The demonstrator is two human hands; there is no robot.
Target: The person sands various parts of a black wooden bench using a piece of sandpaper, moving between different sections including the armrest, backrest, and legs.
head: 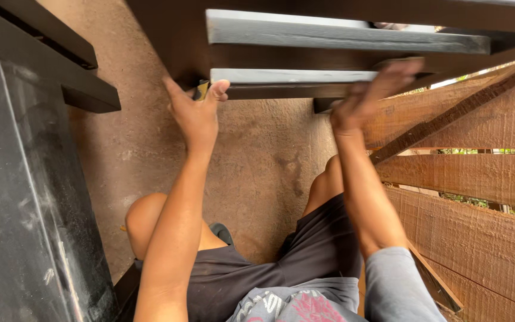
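Observation:
I sit low on a brown concrete floor with my knees bent. My left hand is raised against the left end of a grey-painted wooden slat and pinches a small yellowish object, mostly hidden by the fingers. My right hand, blurred by motion, reaches up to the right end of the same slat, fingers spread against the dark frame there. A second grey slat runs parallel above it, set in a dark brown frame.
A wall of rough brown wooden planks with gaps and a diagonal brace closes off the right side. A large dark, dusty panel stands at the left, with dark beams above it.

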